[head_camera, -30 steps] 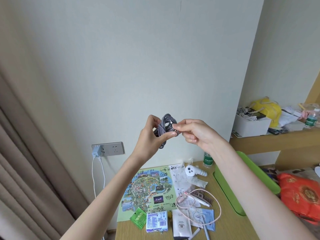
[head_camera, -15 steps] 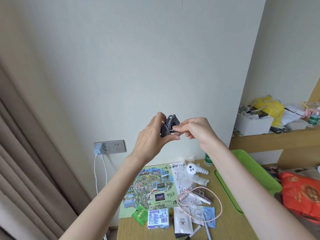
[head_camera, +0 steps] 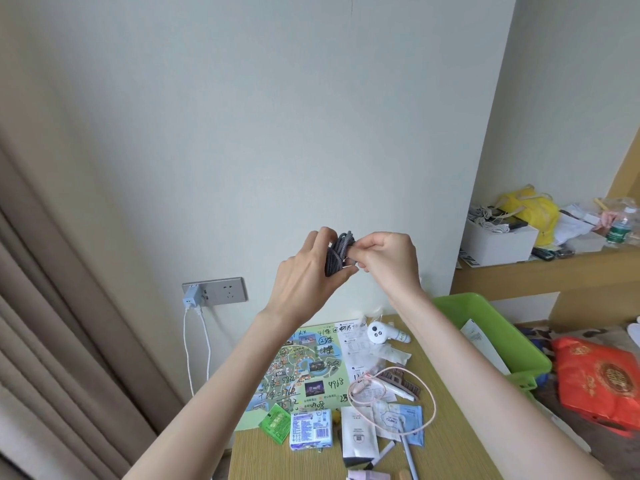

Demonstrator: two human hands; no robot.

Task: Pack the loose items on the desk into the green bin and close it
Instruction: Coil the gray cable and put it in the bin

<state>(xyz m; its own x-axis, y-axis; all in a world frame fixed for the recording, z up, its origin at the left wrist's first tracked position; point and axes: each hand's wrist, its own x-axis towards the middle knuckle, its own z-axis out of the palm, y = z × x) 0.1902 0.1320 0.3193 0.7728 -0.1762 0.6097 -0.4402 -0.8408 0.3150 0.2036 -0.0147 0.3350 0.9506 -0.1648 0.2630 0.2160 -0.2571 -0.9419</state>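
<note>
the left hand (head_camera: 304, 282) is curling its fingers (head_camera: 325, 237) round a coiled grey cable (head_camera: 338, 252), the right hand (head_camera: 388, 261) pinching a strand, high above and left of the green bin (head_camera: 485, 327). it seems light and floppy; gripping the whole bundle looks safest.

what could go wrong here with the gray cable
The gray cable coil is only pinched between the left hand and right hand, so it may spring loose and uncoil. If dropped, it would likely land among the desk clutter, perhaps tangling with the pink cable, not in the green bin.
</note>
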